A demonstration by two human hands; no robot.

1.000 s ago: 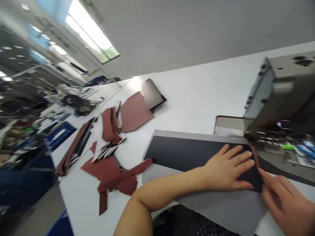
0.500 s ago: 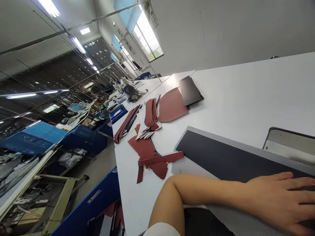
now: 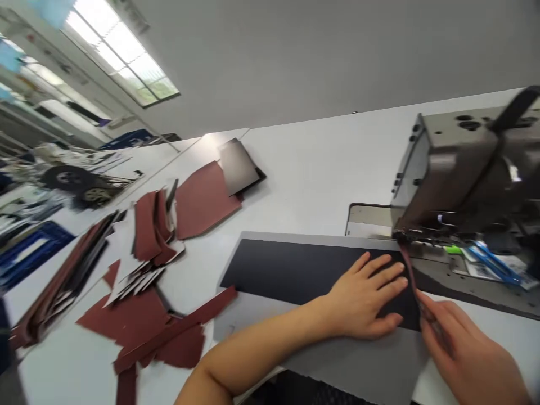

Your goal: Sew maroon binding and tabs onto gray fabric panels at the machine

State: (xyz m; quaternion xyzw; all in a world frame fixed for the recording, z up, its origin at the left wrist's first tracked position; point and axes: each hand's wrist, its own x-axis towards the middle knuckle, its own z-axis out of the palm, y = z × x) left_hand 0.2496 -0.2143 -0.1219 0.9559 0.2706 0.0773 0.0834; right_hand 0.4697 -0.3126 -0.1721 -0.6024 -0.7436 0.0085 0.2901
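Snugly pinched in the right hand (image 3: 464,354), a narrow maroon strip (image 3: 408,270) runs up under the sewing machine head (image 3: 447,169); the left hand (image 3: 363,298) lies spread open on a dark panel (image 3: 287,270) on the white bench (image 3: 304,169), near maroon cut pieces (image 3: 202,197).

A grey wall (image 3: 295,56) fills the top of the frame and meets the long white table (image 3: 312,169) along a slanting line. At upper left, a bright window (image 3: 120,53) lets in daylight, and a patch of glare (image 3: 208,136) lies on the far tabletop. Beyond it, toward the left edge, stands a dark wheeled machine (image 3: 67,179), blurred. A blue crate (image 3: 31,253) sits at the left edge, and another (image 3: 126,139) shows farther back.
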